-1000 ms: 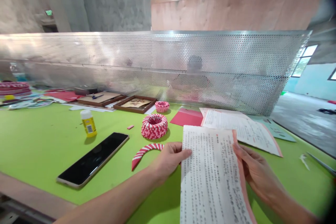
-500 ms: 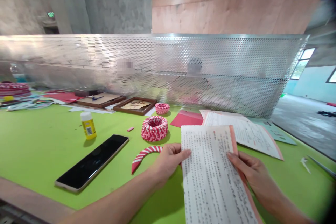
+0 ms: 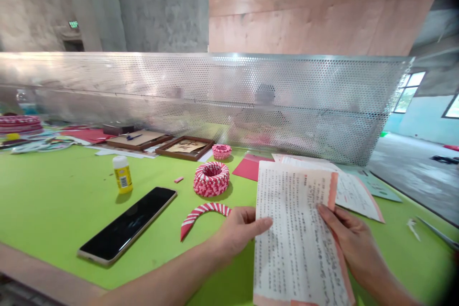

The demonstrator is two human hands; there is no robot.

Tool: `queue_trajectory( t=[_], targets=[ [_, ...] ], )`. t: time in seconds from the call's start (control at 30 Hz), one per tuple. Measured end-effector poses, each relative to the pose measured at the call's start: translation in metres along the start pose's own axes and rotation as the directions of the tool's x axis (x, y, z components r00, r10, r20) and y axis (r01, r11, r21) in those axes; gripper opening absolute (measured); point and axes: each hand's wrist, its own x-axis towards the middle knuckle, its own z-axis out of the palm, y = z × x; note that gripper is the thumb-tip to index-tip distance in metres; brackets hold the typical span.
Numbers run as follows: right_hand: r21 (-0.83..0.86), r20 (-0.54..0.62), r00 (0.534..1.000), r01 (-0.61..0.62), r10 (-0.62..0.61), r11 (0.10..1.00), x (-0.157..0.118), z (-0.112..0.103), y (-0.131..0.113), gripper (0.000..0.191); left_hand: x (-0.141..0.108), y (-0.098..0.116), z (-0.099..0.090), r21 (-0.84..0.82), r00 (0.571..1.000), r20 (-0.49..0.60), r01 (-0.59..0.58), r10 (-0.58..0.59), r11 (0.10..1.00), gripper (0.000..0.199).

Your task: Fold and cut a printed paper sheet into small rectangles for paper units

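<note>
I hold a printed sheet [image 3: 296, 229] with a pink border up above the table, tilted, its lower end running out of view. My right hand [image 3: 346, 234] grips its right edge, fingers bent. My left hand [image 3: 238, 232] is half open, its fingers [image 3: 260, 224] reaching the left edge; I cannot tell if it pinches. Behind the sheet, a 2nd printed sheet [image 3: 355, 196] lies on the green table [image 3: 53, 201] beside a red card [image 3: 249, 168]. Near my left hand lie a curved red-and-white woven strip [image 3: 201, 215] and a woven paper ring [image 3: 211, 179]. Further left are a black phone [image 3: 127, 224] and a yellow glue bottle [image 3: 122, 174], with 2 framed pictures [image 3: 185, 149] by a perforated metal screen [image 3: 215, 86]
</note>
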Motion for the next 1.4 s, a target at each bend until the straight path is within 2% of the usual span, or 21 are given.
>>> queue_trajectory(
  t=[0.1,0.23,0.4,0.47,0.57,0.67,0.77,0.93,1.03,1.27,1.4],
  targets=[
    [-0.075,-0.048,0.997,0.052,-0.056,0.996,0.002,-0.002,0.001,0.028,-0.003,-0.001,0.005,-0.019,0.997,0.072,0.006,-0.005,1.000,0.026],
    [-0.264,-0.152,0.973,0.129,-0.174,0.956,0.004,-0.007,-0.001,0.028,-0.001,-0.005,0.003,0.031,1.000,0.019,0.001,-0.001,1.000,0.028],
    [-0.278,-0.274,0.944,0.104,-0.183,0.955,0.004,-0.012,-0.007,0.027,0.004,-0.008,0.000,0.041,0.999,-0.047,-0.017,0.018,0.999,0.032],
    [-0.243,-0.302,0.942,0.074,-0.148,0.967,0.005,-0.013,-0.008,0.029,0.003,-0.008,0.001,0.035,0.998,-0.063,-0.021,0.023,0.999,0.031],
    [-0.094,-0.367,0.924,0.079,-0.108,0.992,0.007,-0.012,-0.007,0.034,0.000,-0.005,0.003,0.018,0.999,-0.045,-0.018,0.019,1.000,0.030],
    [0.067,-0.415,0.906,0.124,-0.086,0.990,0.007,-0.007,-0.006,0.036,-0.003,-0.003,0.005,0.008,0.997,0.075,-0.001,0.001,1.000,0.036],
    [0.087,-0.387,0.919,0.119,-0.076,0.989,0.004,-0.004,-0.007,0.031,-0.005,-0.003,0.005,0.060,0.990,0.143,0.009,-0.017,0.998,0.035],
    [-0.091,-0.416,0.899,0.113,-0.140,0.989,0.006,-0.010,-0.007,0.029,-0.003,-0.004,0.004,0.146,0.998,0.065,-0.004,-0.006,0.989,0.034],
    [-0.177,-0.424,0.887,0.118,-0.184,0.977,0.012,-0.015,-0.005,0.029,-0.002,-0.004,0.003,0.166,0.998,0.058,-0.010,0.001,0.986,0.035],
    [0.092,-0.486,0.865,0.192,-0.125,0.977,0.025,-0.021,-0.009,0.026,0.001,-0.003,-0.001,0.210,0.999,0.043,-0.031,0.023,0.977,0.025],
    [0.203,-0.460,0.883,0.203,-0.090,0.958,0.028,-0.022,-0.012,0.023,0.002,-0.002,-0.004,0.115,0.999,0.003,-0.036,0.036,0.993,0.023]
  ],
)
